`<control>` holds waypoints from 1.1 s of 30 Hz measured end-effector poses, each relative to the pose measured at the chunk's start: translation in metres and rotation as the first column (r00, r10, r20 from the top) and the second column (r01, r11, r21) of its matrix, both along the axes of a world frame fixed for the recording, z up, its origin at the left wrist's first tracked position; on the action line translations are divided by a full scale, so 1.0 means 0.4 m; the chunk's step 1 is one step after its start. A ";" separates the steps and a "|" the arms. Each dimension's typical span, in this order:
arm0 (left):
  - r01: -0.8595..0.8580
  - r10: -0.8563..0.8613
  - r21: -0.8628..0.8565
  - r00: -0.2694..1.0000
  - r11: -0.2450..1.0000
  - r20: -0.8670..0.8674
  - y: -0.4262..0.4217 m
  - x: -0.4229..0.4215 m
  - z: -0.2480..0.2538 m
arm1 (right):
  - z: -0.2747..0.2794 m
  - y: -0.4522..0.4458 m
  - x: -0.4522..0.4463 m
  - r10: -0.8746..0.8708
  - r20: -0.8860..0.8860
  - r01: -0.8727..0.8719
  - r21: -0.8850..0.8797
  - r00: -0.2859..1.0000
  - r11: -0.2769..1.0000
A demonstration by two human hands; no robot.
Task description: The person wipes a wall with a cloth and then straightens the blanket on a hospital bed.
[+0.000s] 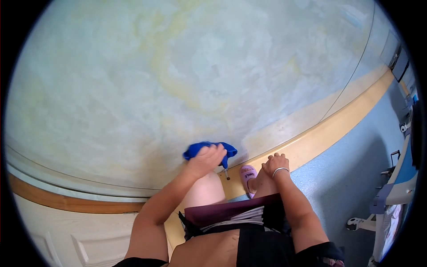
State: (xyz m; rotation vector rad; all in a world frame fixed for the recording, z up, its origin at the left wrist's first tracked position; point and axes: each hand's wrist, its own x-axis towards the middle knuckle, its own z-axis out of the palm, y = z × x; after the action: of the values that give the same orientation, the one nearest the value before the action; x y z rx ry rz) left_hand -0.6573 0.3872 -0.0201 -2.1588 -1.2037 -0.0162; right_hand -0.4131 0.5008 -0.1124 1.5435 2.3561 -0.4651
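Beneath the left hand (207,159) bunches blue cloth (230,150).

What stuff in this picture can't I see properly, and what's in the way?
All in the head view:
- Middle of the cloth: hidden under the left hand.
- Right hand: its palm is hidden by its own back.
- Left foot: hidden, seemingly beneath the left knee.
- Metal bit: too small to identify.
- Wheeled frame: cut off by the dark right edge.

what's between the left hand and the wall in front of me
A bunched blue cloth: the head view shows it under the left hand, against the wall.
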 end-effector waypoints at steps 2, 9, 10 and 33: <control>-0.069 0.066 0.043 0.995 0.997 0.069 -0.020 -0.004 0.122 | -0.016 0.016 0.001 0.014 -0.003 -0.014 -0.020 1.000 1.000; -0.320 0.273 0.828 0.939 0.461 0.211 -0.022 -0.034 0.632 | 0.003 0.026 -0.012 0.029 0.006 -0.028 -0.067 1.000 0.997; -0.289 0.194 0.899 0.952 0.327 0.236 -0.001 -0.041 0.702 | 0.006 0.024 -0.013 0.029 0.003 -0.029 -0.060 1.000 0.998; -0.040 0.013 -0.148 0.983 0.988 -0.181 0.044 0.027 -0.101 | -0.017 0.028 -0.018 0.040 0.006 -0.040 -0.008 0.999 0.999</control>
State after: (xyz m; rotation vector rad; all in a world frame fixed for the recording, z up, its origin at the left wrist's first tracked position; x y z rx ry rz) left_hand -0.6466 0.4046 -0.0603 -2.2192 -1.1615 0.2841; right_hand -0.4204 0.5118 -0.1191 1.4894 2.3727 -0.4596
